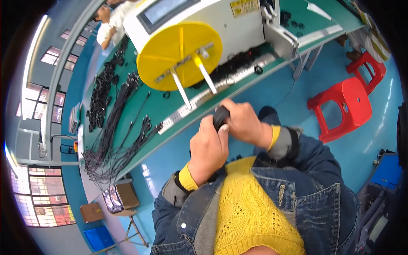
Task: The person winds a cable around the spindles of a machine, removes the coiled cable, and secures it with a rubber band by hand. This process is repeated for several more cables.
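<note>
A small dark black bundle (221,117), which looks like a coiled cable, is gripped between my two hands in front of my body, just off the near edge of the table. My left hand (208,146) closes on its left side with the thumb pointing up along it. On the other side, the fingers of my right hand (243,121) wrap round it. Beyond my hands stands a white machine with a round yellow disc (163,59). Two white pegs (205,74) stick out from the disc toward me, with no cable wound on them.
Long black cables (112,123) lie on the green table (140,108) at left, beside a heap of tied black coils (100,100). A metal ruler strip (172,122) runs along the front edge. Red stools (348,108) stand at right; cardboard boxes (127,194) sit lower left. Another person (111,29) is behind.
</note>
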Demonstrator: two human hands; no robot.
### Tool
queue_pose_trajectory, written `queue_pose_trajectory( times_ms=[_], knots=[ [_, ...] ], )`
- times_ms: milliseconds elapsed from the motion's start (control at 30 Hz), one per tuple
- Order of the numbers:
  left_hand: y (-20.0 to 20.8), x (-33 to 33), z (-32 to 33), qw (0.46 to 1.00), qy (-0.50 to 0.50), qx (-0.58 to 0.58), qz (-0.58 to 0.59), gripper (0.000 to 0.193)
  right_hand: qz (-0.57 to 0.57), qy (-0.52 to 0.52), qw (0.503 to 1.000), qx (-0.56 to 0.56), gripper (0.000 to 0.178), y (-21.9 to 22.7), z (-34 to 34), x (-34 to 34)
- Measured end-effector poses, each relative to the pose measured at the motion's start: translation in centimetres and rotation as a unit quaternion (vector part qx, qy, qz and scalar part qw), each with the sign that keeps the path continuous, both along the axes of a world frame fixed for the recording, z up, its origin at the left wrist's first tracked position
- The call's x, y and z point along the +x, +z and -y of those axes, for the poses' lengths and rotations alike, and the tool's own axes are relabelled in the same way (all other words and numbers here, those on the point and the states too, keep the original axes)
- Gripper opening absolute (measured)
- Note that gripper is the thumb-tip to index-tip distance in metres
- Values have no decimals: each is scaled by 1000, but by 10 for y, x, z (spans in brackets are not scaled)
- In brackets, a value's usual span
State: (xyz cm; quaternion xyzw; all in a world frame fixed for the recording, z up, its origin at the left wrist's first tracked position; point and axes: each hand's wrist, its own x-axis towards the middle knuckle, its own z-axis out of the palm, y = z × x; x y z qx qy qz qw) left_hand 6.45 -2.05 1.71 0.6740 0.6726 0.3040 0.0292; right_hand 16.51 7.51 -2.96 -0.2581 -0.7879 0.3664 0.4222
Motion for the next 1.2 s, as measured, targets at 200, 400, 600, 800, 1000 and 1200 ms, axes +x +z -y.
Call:
queue_pose_trajectory(
  times_ms=[200, 400, 600, 800, 1000, 1200],
  knots=[
    [-79, -57, -1, 905, 9, -136, 403, 35, 80, 78, 994, 0, 15, -62, -2, -13],
    [-70, -39, 6, 658, -38, -263, 704, 30, 38, 155, 987, -4, 14, -71, 17, -27],
    [-94, -50, 5, 620, 16, -518, 589, 22, 323, 166, 919, 157, 16, -70, 6, -11],
    [-123, -44, 5, 692, -116, -446, 556, 21, 251, 250, 923, 149, 17, -86, -3, -10],
    [-135, -51, 5, 677, -49, -451, 580, 27, 99, 217, 954, -179, 18, -125, 9, -16],
    [-150, -56, 7, 513, -74, -542, 662, 36, 284, 231, 927, 83, 14, -118, 8, -14]
  ],
)
